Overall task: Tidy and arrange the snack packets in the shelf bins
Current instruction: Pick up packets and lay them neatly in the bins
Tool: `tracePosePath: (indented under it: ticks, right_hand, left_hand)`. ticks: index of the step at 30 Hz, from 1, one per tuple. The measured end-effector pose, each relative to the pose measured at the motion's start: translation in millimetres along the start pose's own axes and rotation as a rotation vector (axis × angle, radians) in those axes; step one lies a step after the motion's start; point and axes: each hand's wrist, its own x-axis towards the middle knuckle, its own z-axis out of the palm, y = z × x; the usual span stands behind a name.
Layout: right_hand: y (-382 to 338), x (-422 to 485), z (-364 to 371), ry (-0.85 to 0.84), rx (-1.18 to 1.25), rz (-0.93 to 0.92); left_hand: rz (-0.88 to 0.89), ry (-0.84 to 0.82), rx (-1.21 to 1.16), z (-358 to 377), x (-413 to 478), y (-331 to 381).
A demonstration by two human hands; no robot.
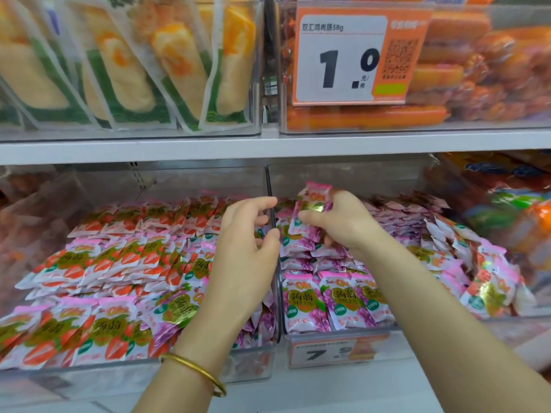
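Note:
Two clear shelf bins sit side by side on the lower shelf. The left bin (pixel 256 374) holds rows of red strawberry packets (pixel 98 263), with a few purple grape packets (pixel 176 311) near its right side. In the right bin (pixel 337 335) lie purple grape packets (pixel 334 302), and some strawberry ones (pixel 489 287) lean at its right. My right hand (pixel 343 222) pinches one purple grape packet (pixel 313 204), held upright above the right bin. My left hand (pixel 247 242), with loosely curled fingers, hovers over the divider between the bins and holds nothing.
The upper shelf carries a bin of yellow-and-green bagged snacks (pixel 125 64) and a bin of orange sausages (pixel 447 70) with a price tag (pixel 340 58). A second price tag (pixel 328 353) fronts the right bin. Further packets (pixel 512 204) fill a bin at far right.

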Motion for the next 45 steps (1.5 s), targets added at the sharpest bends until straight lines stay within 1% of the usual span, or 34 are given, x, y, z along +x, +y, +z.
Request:
tracePosePath:
  ticks: [3,4,5,8,10,13,15,16,17,19,21,23,25,27,28,30,32,35,39,42,44,45]
  right_hand:
    - [7.5,4.1,-21.2,-0.034,0.204,0.126]
    - [9.9,4.0,-27.7,-0.049,0.213,0.150]
    - [12.4,3.5,-32.0,-0.069,0.143,0.151]
    - [13.2,-2.9,-30.7,-0.133,-0.274,0.077]
    - [13.0,-6.9,-27.4,-0.116,-0.479,0.034]
    - [10.0,-15.1,-29.3,-0.013,-0.629,-0.041]
    - [9.3,-20.2,-30.2,0.082,-0.664,-0.211]
    - [8.5,-22.8,-28.2,0.101,-0.633,-0.307]
    - [7.4,-25.9,-24.6,0.083,-0.589,-0.379]
    - [6.8,-33.4,-13.0,-0.046,-0.569,-0.461]
    - [9.5,-39.9,-0.5,-0.213,-0.671,-0.499]
    - [11.7,-44.4,4.1,-0.316,-0.749,-0.487]
    - [11.5,-45.0,1.5,-0.354,-0.715,-0.458]
    - [11.2,-44.8,-0.2,-0.341,-0.640,-0.441]
    - [11.1,-45.0,-0.5,-0.301,-0.590,-0.431]
    - [8.4,-46.4,-0.9,-0.164,-0.438,-0.412]
    - [3.8,-48.4,-1.3,-0.042,-0.253,-0.396]
    - [-0.8,-49.0,0.8,0.038,-0.052,-0.373]
    - [-0.2,-47.3,9.4,0.070,-0.006,-0.390]
    - [-1.1,-47.5,12.9,0.090,0.037,-0.389]
    - [-1.4,-48.2,14.2,0.091,0.068,-0.384]
    - [-1.7,-48.9,14.6,0.088,0.082,-0.378]
  left_hand:
    - [0.009,-0.010,0.005,-0.8,0.0,0.2]
    - [0.012,-0.013,0.007,-1.0,-0.1,0.3]
    - [0.015,-0.016,0.006,-1.2,0.0,0.6]
    - [0.022,-0.018,0.005,-0.8,0.3,1.8]
    - [0.028,-0.013,0.004,-0.4,0.0,2.5]
    - [0.032,0.003,0.007,-1.1,-0.3,3.0]
    - [0.035,0.025,0.013,-2.4,0.4,1.9]
    - [0.035,0.037,0.016,-3.4,1.1,0.8]
    - [0.034,0.049,0.019,-4.9,1.7,-0.2]
    - [0.029,0.070,0.020,-8.0,2.5,-1.9]
    - [0.022,0.095,0.021,-12.2,3.3,-4.0]
    - [0.008,0.116,0.019,-18.2,5.0,-7.4]
    - [-0.025,0.139,-0.003,-26.9,6.8,-11.8]
    - [-0.071,0.177,-0.026,-38.4,8.2,-14.8]
    - [-0.097,0.196,-0.025,-44.5,8.4,-15.7]
    - [-0.142,0.217,0.020,-56.0,8.0,-17.9]
    - [-0.193,0.195,0.078,-64.6,6.6,-21.6]
    - [-0.266,0.094,0.206,-70.7,4.2,-29.1]
    - [-0.285,-0.142,0.408,-59.6,1.1,-38.5]
    - [-0.297,-0.277,0.598,-42.7,-1.7,-43.0]
    - [-0.291,-0.296,0.706,-33.7,-0.3,-44.5]
    - [-0.292,-0.283,0.713,-30.5,1.4,-44.4]
